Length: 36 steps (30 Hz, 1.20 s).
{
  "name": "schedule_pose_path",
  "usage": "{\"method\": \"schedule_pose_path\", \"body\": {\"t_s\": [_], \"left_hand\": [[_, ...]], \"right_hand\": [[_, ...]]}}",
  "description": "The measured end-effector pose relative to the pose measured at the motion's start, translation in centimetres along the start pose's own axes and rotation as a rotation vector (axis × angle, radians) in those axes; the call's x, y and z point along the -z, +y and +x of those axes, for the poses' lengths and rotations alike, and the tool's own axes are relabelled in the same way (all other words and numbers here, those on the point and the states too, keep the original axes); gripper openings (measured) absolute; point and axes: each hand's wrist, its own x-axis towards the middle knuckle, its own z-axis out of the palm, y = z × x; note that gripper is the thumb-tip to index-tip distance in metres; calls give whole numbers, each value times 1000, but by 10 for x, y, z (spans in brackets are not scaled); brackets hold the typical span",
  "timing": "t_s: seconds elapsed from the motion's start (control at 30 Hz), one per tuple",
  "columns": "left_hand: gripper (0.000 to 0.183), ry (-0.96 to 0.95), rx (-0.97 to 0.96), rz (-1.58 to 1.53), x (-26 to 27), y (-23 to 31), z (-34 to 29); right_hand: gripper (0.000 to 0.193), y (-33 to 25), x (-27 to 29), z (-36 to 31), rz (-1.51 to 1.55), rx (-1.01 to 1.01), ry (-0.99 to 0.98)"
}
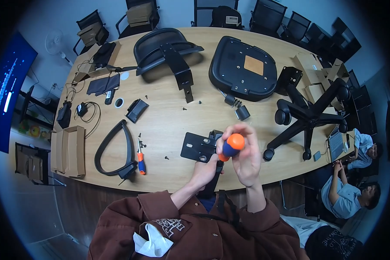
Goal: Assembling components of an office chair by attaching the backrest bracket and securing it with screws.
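Note:
My right hand (248,161) is closed around the handle of an orange and blue screwdriver (232,146). Its shaft is hidden below the handle. Just to the left, my left hand (205,174) grips a black metal bracket (196,146), a flat plate with slots joined to a darker part under my hands. The fingers of that hand are partly hidden by the screwdriver and the bracket. A second orange and blue screwdriver (141,163) lies on the table to the left, beside a black looped armrest (99,157). Several small dark screws (166,157) are scattered around.
On the wooden table (169,117) lie a black chair backrest (160,45), a seat (229,65) underside up, and a five-legged chair base (310,117) on the right. An open cardboard box (69,151) stands at left. Two people (346,195) sit at right.

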Motion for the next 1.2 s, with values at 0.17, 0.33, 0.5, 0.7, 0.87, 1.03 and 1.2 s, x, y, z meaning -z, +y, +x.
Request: {"method": "schedule_pose_path", "body": {"t_s": [0.17,0.33,0.5,0.7,0.87,1.03,1.2], "left_hand": [[27,7,39,-47,-3,3,-4],[26,4,-50,-74,-6,1,-11],[42,-120,-8,-16,6,-3,-8],[66,-220,-133,-36,10,-9,-8],[71,-158,-133,148,9,-1,-13],[69,-157,-189,252,9,-6,-13],[66,-176,-189,333,9,-7,-14]], "right_hand": [[64,6,12,-9,2,125,30],[51,-7,19,-10,-185,4,-33],[53,-6,11,-14,-36,-37,64],[46,-8,12,-12,184,-31,140],[49,-1,11,-12,-162,159,276],[48,-5,24,-9,-416,176,212],[45,-7,2,-10,16,0,272]]}}
